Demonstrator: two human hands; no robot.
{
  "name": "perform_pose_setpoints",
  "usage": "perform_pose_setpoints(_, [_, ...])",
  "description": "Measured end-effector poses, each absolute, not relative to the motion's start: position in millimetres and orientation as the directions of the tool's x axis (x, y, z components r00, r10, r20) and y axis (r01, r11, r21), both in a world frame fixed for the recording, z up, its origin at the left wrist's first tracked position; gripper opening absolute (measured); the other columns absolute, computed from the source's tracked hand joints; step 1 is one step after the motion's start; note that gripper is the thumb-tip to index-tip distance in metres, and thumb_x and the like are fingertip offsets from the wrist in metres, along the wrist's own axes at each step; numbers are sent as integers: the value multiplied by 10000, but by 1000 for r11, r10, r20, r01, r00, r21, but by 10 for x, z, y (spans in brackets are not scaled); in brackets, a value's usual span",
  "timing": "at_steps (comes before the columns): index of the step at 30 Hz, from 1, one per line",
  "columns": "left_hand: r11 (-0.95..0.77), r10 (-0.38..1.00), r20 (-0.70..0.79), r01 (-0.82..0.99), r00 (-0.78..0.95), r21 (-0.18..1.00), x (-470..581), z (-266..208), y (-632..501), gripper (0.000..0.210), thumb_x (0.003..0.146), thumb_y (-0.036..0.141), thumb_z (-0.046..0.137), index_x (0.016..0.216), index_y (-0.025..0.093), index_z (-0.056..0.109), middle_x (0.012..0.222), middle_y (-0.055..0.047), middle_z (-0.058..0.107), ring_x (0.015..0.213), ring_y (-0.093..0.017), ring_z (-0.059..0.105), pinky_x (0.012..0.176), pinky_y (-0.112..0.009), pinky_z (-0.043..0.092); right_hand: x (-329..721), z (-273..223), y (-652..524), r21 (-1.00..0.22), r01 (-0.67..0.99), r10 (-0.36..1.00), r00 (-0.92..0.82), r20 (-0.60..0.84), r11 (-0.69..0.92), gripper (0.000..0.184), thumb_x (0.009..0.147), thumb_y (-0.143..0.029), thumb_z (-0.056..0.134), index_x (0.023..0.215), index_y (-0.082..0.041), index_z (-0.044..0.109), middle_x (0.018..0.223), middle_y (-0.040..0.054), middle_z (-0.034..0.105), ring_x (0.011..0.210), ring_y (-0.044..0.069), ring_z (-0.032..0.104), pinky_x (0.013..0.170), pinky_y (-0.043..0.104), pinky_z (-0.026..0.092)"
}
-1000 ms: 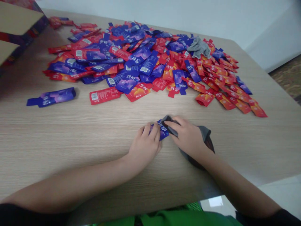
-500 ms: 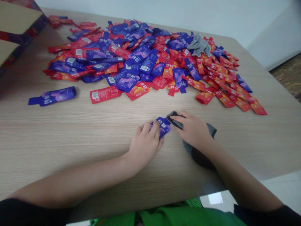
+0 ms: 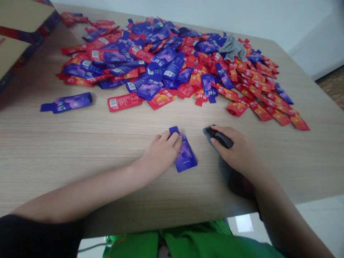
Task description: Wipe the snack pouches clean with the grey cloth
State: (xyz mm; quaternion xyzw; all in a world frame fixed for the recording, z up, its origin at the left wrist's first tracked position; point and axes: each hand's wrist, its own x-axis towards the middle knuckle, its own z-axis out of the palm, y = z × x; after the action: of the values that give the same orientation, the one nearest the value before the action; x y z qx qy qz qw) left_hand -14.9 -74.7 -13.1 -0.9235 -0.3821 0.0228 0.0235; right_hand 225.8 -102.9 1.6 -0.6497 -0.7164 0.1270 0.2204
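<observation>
A purple pouch (image 3: 187,157) with a narrow neck lies on the table in front of me, its neck pointing away. My left hand (image 3: 164,149) is on its left side, the curled fingertips gripping or pressing its upper part. To the right, apart from the pouch, my right hand (image 3: 233,146) is closed around a bunched grey and black cloth (image 3: 224,139). The cloth's dark lower part spreads on the table under my wrist. Whether my left thumb is under the pouch is hidden.
A large heap of red and purple pouches (image 3: 166,68) covers the back of the table (image 3: 107,143). A crumpled grey cloth (image 3: 233,48) rests on it. One purple pouch (image 3: 68,103) lies apart at left. A cardboard box (image 3: 27,18) stands at the far left.
My right hand has drawn back to the right with the cloth, away from the pouch. Under my left hand the pouch has turned, its neck now pointing away and its wide end towards me.
</observation>
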Motion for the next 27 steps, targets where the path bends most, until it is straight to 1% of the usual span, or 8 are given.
perform_pose_setpoints(5, [-596,802,-18,799,597,-79,-75,-209,-974,592,941,531,484,1261,44,587,1106,-168,611,982,-298,553,756,-401,429,2278,44,-1022,-404,900,982,-112,153,165,431,873,-268,552,1304,-260,586,1256,52,655,1090,261,641,899,409,526])
perform_pose_setpoints(9, [-592,805,-14,801,593,-84,-100,-121,-1034,670,914,612,471,1200,25,623,1114,-180,616,995,-316,553,763,-418,438,2165,-69,-1082,-265,950,986,-149,76,164,373,865,-258,549,1227,-274,636,1294,57,619,1017,272,664,783,400,552])
perform_pose_setpoints(11, [-585,810,-28,806,586,-92,-153,-90,-1041,610,919,559,509,1190,25,630,1108,-174,628,1000,-314,561,765,-414,443,2113,-116,-1094,-194,970,989,-146,10,145,340,871,-294,552,1196,-277,648,1319,66,589,969,277,672,712,397,551])
perform_pose_setpoints(14, [-581,813,-50,805,580,-116,-212,-99,-1050,417,921,391,573,1116,34,665,1065,-168,648,973,-307,583,758,-402,448,2087,-143,-1066,-169,978,991,-129,-36,122,330,862,-391,592,1164,-273,651,1298,70,584,928,273,674,677,386,540])
perform_pose_setpoints(17, [-581,812,-10,806,584,-114,-186,-172,-1050,275,923,278,563,1005,51,696,988,-160,658,926,-298,596,735,-392,451,2117,-115,-1032,-200,974,993,-117,-26,109,285,842,-378,618,1098,-264,671,1225,58,632,925,269,672,710,388,533])
perform_pose_setpoints(20, [-564,821,36,820,570,-98,-106,-253,-1052,267,939,242,524,1026,54,693,1009,-158,655,936,-290,596,735,-383,459,2152,11,-1071,-275,958,997,-70,33,76,219,837,-277,593,1036,-268,683,1105,30,696,931,254,674,769,389,525])
perform_pose_setpoints(23, [-540,838,17,835,545,-104,-52,-288,-1083,480,956,398,500,1204,7,626,1219,-215,613,1138,-341,548,865,-414,466,2118,199,-1183,-336,940,991,-25,129,67,230,807,-249,607,1029,-256,669,1031,34,716,941,253,671,803,383,519])
perform_pose_setpoints(27, [-521,853,-73,843,516,-132,-46,-282,-1161,832,916,640,428,1418,-24,437,1497,-258,399,1366,-401,377,1049,-449,389,1931,199,-1285,-375,919,988,-76,136,122,234,812,-255,598,1041,-252,646,1044,37,710,945,251,668,807,375,516])
